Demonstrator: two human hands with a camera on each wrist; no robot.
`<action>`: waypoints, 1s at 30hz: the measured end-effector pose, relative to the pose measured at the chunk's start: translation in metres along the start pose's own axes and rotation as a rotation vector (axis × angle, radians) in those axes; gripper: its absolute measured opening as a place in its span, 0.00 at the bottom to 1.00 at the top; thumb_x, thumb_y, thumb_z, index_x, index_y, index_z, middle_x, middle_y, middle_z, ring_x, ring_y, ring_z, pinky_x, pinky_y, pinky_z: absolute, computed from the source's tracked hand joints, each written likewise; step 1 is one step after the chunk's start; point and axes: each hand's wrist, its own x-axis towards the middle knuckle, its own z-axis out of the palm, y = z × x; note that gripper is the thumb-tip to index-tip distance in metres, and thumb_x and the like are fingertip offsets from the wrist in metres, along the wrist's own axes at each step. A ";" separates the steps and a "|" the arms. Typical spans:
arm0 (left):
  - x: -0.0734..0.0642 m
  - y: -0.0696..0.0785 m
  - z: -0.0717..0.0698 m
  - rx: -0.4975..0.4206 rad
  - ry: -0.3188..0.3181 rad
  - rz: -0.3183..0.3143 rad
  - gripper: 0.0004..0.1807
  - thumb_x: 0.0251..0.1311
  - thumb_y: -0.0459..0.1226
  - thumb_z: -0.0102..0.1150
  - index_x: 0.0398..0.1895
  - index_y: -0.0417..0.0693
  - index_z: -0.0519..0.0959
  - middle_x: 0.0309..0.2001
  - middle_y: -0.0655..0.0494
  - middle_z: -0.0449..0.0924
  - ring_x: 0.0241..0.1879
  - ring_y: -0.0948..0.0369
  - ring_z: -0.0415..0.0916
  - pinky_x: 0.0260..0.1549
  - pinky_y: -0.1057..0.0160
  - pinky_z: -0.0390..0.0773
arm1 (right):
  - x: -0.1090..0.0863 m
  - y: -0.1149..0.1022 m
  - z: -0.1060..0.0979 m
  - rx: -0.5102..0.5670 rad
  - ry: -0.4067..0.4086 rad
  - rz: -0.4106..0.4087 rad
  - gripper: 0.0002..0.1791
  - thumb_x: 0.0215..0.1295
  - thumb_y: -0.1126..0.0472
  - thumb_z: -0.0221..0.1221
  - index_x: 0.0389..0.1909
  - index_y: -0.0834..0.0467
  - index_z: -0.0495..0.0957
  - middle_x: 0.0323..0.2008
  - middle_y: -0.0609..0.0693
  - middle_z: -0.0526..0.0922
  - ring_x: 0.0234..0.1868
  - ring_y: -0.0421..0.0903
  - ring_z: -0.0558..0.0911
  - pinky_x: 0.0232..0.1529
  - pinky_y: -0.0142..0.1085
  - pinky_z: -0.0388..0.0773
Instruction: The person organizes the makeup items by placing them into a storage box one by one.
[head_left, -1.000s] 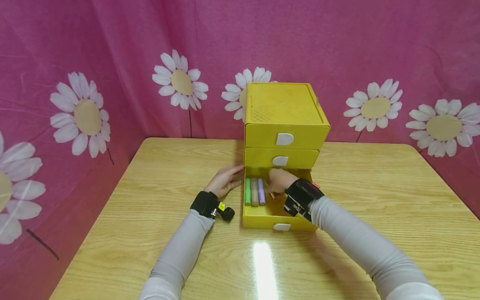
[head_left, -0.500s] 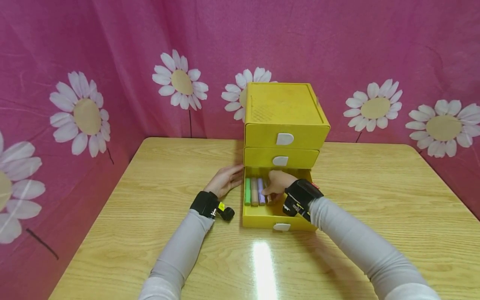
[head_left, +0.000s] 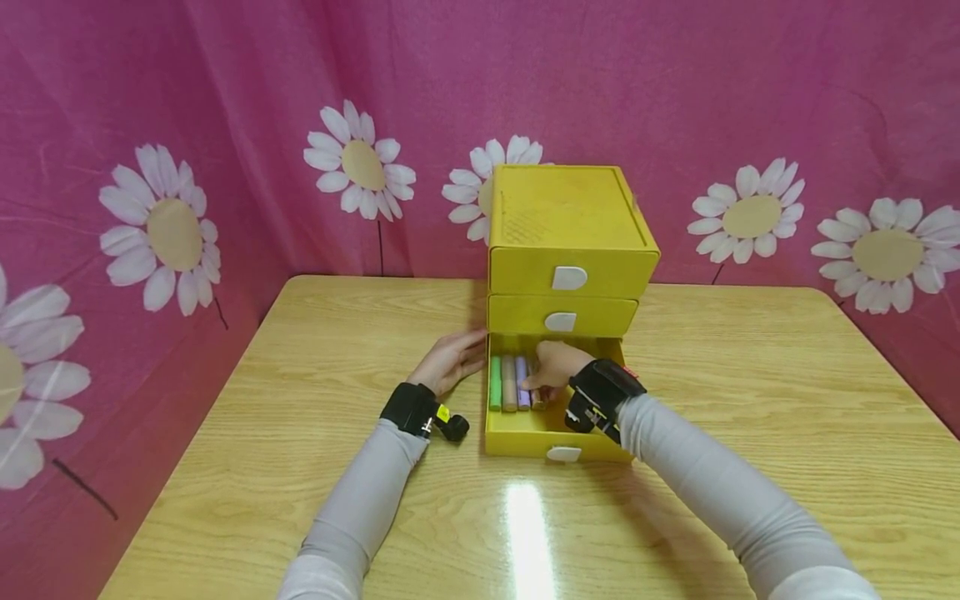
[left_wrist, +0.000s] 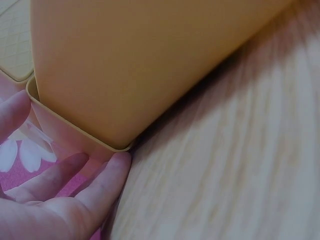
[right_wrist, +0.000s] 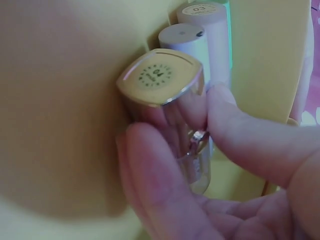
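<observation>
In the head view, my right hand (head_left: 561,365) reaches into the pulled-out bottom drawer (head_left: 517,443) of a yellow cabinet (head_left: 566,204). Thumb and fingers pinch a shiny lipstick tube (right_wrist: 160,77), its gold end marked 04 and its other part see-through. It lies right beside a lilac tube (head_left: 522,385), in a row with a beige-brown tube (head_left: 509,383) and a green tube (head_left: 496,383) along the drawer's left wall. My left hand (head_left: 450,360) has its fingertips on the cabinet's left front edge, fingers extended, as the left wrist view shows.
Two upper drawers with white handles, an upper one (head_left: 517,271) and a middle one (head_left: 517,315), are closed. The cabinet stands on a wooden table (head_left: 360,333) before a pink curtain (head_left: 622,83) with white flowers. A light reflection crosses the tabletop's front.
The lipstick tube, tilted in my right hand a second ago, has come down straight beside the lilac tube. My right thumb has moved slightly left; my left hand stays put.
</observation>
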 end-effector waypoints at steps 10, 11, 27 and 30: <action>-0.001 0.000 0.000 0.000 0.002 0.009 0.23 0.67 0.33 0.43 0.63 0.32 0.61 0.56 0.50 0.64 0.54 0.57 0.65 0.60 0.55 0.64 | -0.019 -0.003 -0.013 -0.029 0.031 -0.055 0.29 0.60 0.49 0.59 0.51 0.69 0.68 0.39 0.58 0.77 0.31 0.48 0.78 0.31 0.39 0.79; -0.002 0.000 0.000 0.000 0.002 0.011 0.22 0.67 0.33 0.43 0.63 0.32 0.61 0.56 0.50 0.64 0.54 0.57 0.64 0.60 0.55 0.65 | -0.024 -0.005 -0.015 -0.039 0.037 -0.086 0.30 0.61 0.49 0.58 0.53 0.69 0.68 0.42 0.59 0.77 0.34 0.49 0.79 0.35 0.41 0.79; -0.002 0.000 0.002 -0.006 0.009 0.007 0.22 0.67 0.33 0.43 0.63 0.32 0.62 0.59 0.47 0.63 0.55 0.56 0.64 0.60 0.55 0.65 | -0.105 -0.017 -0.002 -0.240 0.500 -0.548 0.28 0.54 0.55 0.65 0.55 0.63 0.72 0.48 0.56 0.76 0.44 0.47 0.78 0.45 0.39 0.78; -0.001 0.000 0.001 -0.006 0.009 0.006 0.22 0.67 0.33 0.43 0.63 0.32 0.61 0.61 0.46 0.62 0.56 0.55 0.64 0.60 0.55 0.65 | -0.115 -0.011 0.006 -0.293 0.589 -0.613 0.30 0.49 0.56 0.69 0.54 0.61 0.73 0.47 0.54 0.76 0.44 0.48 0.78 0.45 0.39 0.78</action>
